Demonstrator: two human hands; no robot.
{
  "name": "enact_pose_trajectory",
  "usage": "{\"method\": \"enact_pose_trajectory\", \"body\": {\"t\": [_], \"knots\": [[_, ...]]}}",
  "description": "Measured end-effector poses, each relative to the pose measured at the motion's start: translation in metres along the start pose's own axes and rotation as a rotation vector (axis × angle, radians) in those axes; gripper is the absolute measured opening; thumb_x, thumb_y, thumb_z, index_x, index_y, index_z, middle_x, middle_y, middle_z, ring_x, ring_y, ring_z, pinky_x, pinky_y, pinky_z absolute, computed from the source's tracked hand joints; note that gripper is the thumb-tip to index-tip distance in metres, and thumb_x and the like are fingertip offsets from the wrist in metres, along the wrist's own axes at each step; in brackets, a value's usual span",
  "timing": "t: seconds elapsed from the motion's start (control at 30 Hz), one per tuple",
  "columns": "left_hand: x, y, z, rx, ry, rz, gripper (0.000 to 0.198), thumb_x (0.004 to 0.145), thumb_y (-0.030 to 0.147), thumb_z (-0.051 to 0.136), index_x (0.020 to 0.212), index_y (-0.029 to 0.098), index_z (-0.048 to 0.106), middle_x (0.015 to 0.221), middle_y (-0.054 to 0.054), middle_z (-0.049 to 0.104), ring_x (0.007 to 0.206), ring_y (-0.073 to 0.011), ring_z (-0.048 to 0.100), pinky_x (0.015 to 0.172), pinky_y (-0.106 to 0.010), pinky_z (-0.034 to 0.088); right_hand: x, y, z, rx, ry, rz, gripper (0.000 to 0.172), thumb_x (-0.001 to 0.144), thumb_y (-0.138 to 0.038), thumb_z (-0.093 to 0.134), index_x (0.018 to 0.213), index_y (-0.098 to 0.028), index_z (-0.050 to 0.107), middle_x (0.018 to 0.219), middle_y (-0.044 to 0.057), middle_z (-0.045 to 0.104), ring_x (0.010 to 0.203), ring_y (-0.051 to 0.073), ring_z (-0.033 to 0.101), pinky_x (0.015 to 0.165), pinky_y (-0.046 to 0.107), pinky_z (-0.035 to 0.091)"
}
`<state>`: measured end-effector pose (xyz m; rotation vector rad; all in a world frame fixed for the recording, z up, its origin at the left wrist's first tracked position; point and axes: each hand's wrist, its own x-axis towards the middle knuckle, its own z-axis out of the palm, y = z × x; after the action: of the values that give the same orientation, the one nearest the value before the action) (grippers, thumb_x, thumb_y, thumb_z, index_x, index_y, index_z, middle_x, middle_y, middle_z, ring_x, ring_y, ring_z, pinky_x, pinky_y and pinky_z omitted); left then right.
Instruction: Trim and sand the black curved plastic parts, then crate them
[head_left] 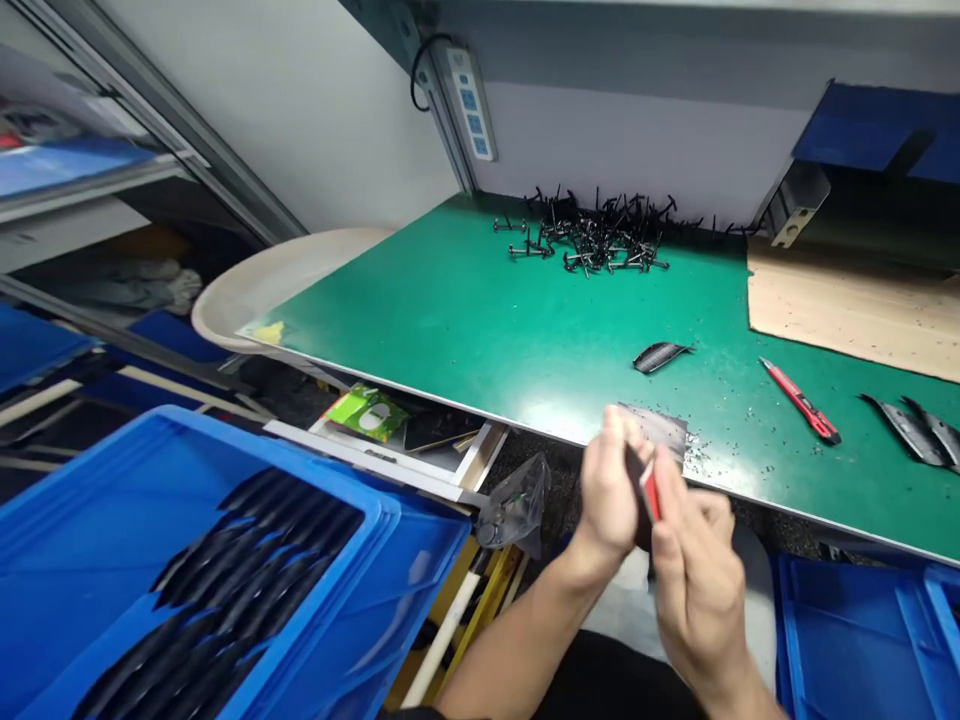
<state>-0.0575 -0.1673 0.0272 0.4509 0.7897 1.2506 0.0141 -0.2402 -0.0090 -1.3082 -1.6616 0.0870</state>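
Note:
Close together at the table's front edge, my left hand (609,488) is closed around a dark, thin black part (636,480), mostly hidden by the fingers. My right hand (701,575) grips a slim red tool (651,492) with a pale edge, held against that part; its full shape is covered. Just behind the hands, a flat grey plate (664,432) lies on the table with black crumbs around it. A curved black plastic piece (660,356) rests farther back. To the right lies a red utility knife (801,402).
The green table (465,320) carries a heap of small black parts (600,235) at the back and cardboard (847,310) at right. More curved black pieces (915,430) lie at the right edge. A blue bin (180,425) at lower left holds rows of black parts (247,560).

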Motion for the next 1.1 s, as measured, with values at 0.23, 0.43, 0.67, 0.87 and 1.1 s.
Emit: {"method": "enact_pose_trajectory", "body": {"t": [0.23,0.43,0.67,0.87,1.1], "knots": [[-0.003,0.0,0.004,-0.062,-0.017,0.069,0.067,0.076,0.076,0.065,0.06,0.021,0.029,0.053,0.007,0.019,0.049,-0.0079,0.019,0.046,-0.024,0.024,-0.002,-0.007,0.003,0.072,0.006,0.058,0.05,0.106,-0.023,0.043,0.155,-0.027,0.039,0.146,0.011,0.053,0.107,0.024,0.061,0.086,0.038,0.048],[-0.003,0.0,0.001,-0.118,0.083,0.035,0.065,0.08,0.07,0.066,0.062,0.021,0.026,0.055,0.007,0.02,0.049,-0.0072,0.021,0.046,-0.022,0.028,0.0,-0.01,0.005,0.101,-0.002,0.032,0.052,0.106,-0.02,0.043,0.157,-0.026,0.036,0.148,0.011,0.051,0.114,0.024,0.058,0.089,0.039,0.047],[0.003,0.007,0.005,-0.162,0.058,0.02,0.062,0.086,0.068,0.059,0.062,0.021,0.028,0.054,0.008,0.019,0.046,-0.0064,0.02,0.044,-0.02,0.025,-0.003,-0.008,0.004,0.105,-0.006,0.052,0.05,0.106,-0.022,0.042,0.156,-0.028,0.037,0.147,0.01,0.052,0.103,0.023,0.058,0.087,0.038,0.045],[0.005,0.01,0.007,-0.118,0.078,0.017,0.06,0.088,0.065,0.06,0.061,0.02,0.03,0.054,0.007,0.022,0.045,-0.0059,0.023,0.043,-0.019,0.025,0.006,-0.006,0.006,0.097,-0.003,0.027,0.051,0.107,-0.021,0.042,0.157,-0.029,0.035,0.149,0.008,0.05,0.107,0.023,0.057,0.088,0.038,0.045],[0.006,0.012,0.004,0.036,0.096,0.08,0.06,0.086,0.066,0.062,0.062,0.02,0.034,0.055,0.007,0.029,0.045,-0.0057,0.029,0.044,-0.018,0.031,0.013,-0.009,0.01,0.078,-0.014,0.021,0.052,0.109,-0.024,0.037,0.159,-0.029,0.028,0.149,0.009,0.05,0.11,0.023,0.059,0.089,0.038,0.045]]}}
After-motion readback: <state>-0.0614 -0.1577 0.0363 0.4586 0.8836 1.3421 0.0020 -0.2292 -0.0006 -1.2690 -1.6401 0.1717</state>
